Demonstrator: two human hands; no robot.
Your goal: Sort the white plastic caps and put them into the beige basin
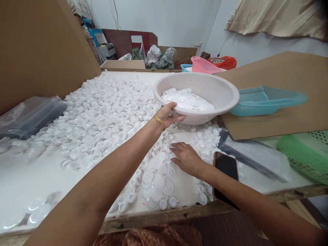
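My left hand [169, 115], with a gold bracelet at the wrist, grips the near rim of a large white basin [222, 83]. Its thumb lies over the rim and its fingers are beneath. Inside the basin is a heap of thin white discs [189, 99]. Below the basin my right hand [187, 158] rests low over the table, fingers stretched out to the left and holding nothing. Just left of its fingertips are scattered white plastic caps [171, 171] and flat white discs [159, 181].
Many white caps [110, 109] cover the table's left and middle. A phone [227, 165] lies under my right forearm. Rightward are a blue scoop [258, 100] on cardboard [246, 128], plastic bags [261, 159] and a green basket [302, 155]. A pink scoop [205, 65] is behind the basin.
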